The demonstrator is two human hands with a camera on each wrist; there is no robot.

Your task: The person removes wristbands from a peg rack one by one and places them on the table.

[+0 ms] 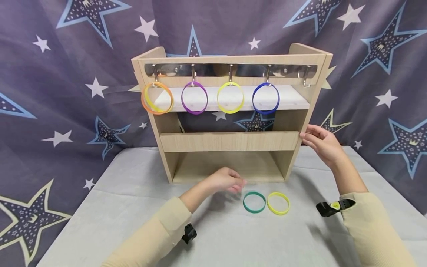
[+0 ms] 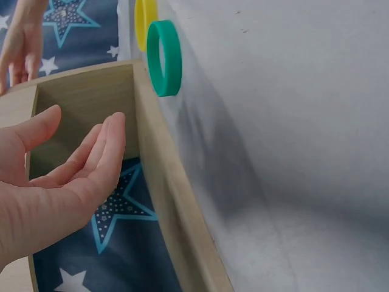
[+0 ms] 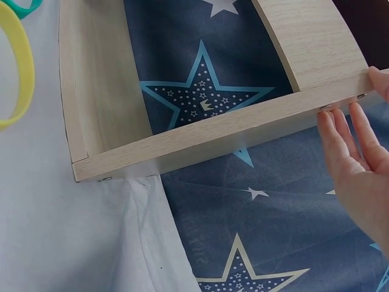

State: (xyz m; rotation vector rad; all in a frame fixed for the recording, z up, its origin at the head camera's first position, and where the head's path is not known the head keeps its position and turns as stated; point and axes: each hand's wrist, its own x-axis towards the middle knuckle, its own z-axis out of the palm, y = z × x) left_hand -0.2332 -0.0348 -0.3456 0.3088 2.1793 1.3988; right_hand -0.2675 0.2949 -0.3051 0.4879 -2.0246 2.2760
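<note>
A small wooden shelf (image 1: 230, 141) with a metal hook rail (image 1: 248, 69) stands on the table. Silicone wristbands hang from its hooks: an orange band (image 1: 172, 100) together with a yellow one, a purple band (image 1: 182, 100), a yellow band (image 1: 242, 100) and a blue band (image 1: 278, 100). My left hand (image 1: 227, 180) hovers in front of the shelf's base, holding nothing, fingers loosely bent. Just right of it lie a green wristband (image 1: 245, 204) and another yellow wristband (image 1: 288, 205). My right hand (image 1: 323, 142) touches the shelf's right side panel, fingertips on its outer face and thumb at the front edge.
At the rail's right end, one hook (image 1: 305, 79) carries no band. A white cloth (image 1: 116, 207) covers the table. Behind the shelf hangs a dark curtain (image 1: 76, 122) with stars. Black straps with small devices (image 1: 328, 208) sit at both sleeves.
</note>
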